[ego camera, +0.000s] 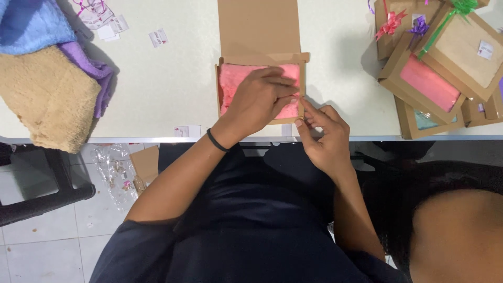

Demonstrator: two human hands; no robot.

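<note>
One open cardboard box (260, 63) lies at the near edge of the white bench (173, 78), lid flap folded back, with one pink towel (233, 84) inside. The left hand (259, 99) lies flat on the towel, fingers spread, clasping nothing. The right hand (325, 136) pinches the box's near right corner between thumb and fingertips, a narrow grip. At far right, a stack of about five closed boxes (445, 68) carries three bows: one red (390, 23), one purple (419, 26), one green (461, 8). At left lie three loose towels: blue (31, 23), purple (94, 71), tan (47, 97). Several small paper tags (112, 29) are scattered nearby.
</note>
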